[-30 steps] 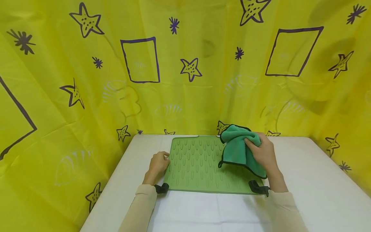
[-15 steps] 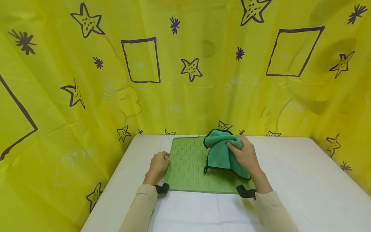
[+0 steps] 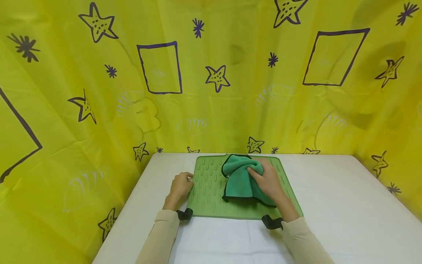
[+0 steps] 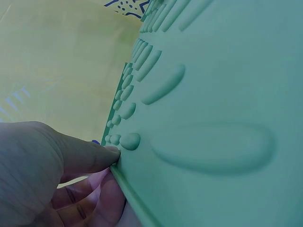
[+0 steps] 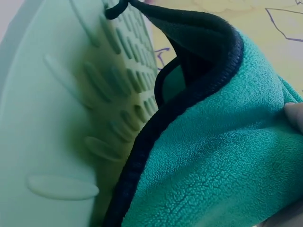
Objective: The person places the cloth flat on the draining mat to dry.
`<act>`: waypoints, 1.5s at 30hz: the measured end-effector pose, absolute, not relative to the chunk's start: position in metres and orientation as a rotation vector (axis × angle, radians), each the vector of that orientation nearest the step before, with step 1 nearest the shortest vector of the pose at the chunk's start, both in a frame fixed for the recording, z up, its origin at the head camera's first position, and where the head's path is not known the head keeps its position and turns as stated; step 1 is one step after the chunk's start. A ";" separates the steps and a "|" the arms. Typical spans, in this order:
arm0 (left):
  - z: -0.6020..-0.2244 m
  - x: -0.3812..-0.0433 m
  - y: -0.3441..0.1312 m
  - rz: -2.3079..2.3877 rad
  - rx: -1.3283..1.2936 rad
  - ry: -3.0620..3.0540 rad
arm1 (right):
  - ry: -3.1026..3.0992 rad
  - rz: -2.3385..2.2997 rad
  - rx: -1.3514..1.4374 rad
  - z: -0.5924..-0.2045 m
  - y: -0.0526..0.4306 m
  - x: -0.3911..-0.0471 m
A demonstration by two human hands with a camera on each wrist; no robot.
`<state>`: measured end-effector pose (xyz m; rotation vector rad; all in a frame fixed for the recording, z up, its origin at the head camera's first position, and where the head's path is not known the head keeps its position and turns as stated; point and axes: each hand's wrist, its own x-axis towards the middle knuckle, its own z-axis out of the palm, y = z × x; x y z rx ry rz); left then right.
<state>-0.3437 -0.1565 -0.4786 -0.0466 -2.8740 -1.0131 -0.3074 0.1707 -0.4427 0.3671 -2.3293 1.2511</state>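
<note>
A light green mat (image 3: 206, 198) with raised oblong ridges lies on the table. At its left edge, my left hand (image 3: 180, 187) pinches the rim; the left wrist view shows the thumb (image 4: 87, 153) on top and curled fingers below. My right hand (image 3: 268, 181) grips a bunched teal-green cloth (image 3: 239, 183) with a black border, and its lower part hangs over the middle of the mat. In the right wrist view the cloth (image 5: 213, 156) fills much of the picture beside the ridges. Whether its underside touches the mat is hidden.
The white-covered table (image 3: 336, 205) extends on both sides of the mat. Behind and left of it hangs a yellow curtain (image 3: 230, 110) with purple stars and squares. A black strap piece (image 3: 184, 214) sits at the left wrist, another (image 3: 271, 222) at the right.
My right hand has carried the cloth leftward and slightly nearer to me, from the mat's right side to its middle, uncovering the mat's right edge. The left hand has stayed in place.
</note>
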 end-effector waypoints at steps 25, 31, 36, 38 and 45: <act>-0.480 -0.346 -0.157 -1.006 -0.033 -2.871 | -2.813 1.194 0.503 -0.473 0.174 -0.311; -0.482 -0.346 -0.157 -1.019 -0.027 -2.869 | -2.802 1.229 0.523 -0.478 0.176 -0.312; -0.478 -0.343 -0.157 -1.074 -0.048 -2.863 | -2.790 1.294 0.618 -0.483 0.181 -0.315; -0.473 -0.342 -0.156 -1.086 -0.073 -2.855 | -2.801 1.306 0.680 -0.480 0.185 -0.315; -0.453 -0.334 -0.141 -1.065 -0.204 -2.856 | -3.018 1.347 0.667 -0.450 0.208 -0.301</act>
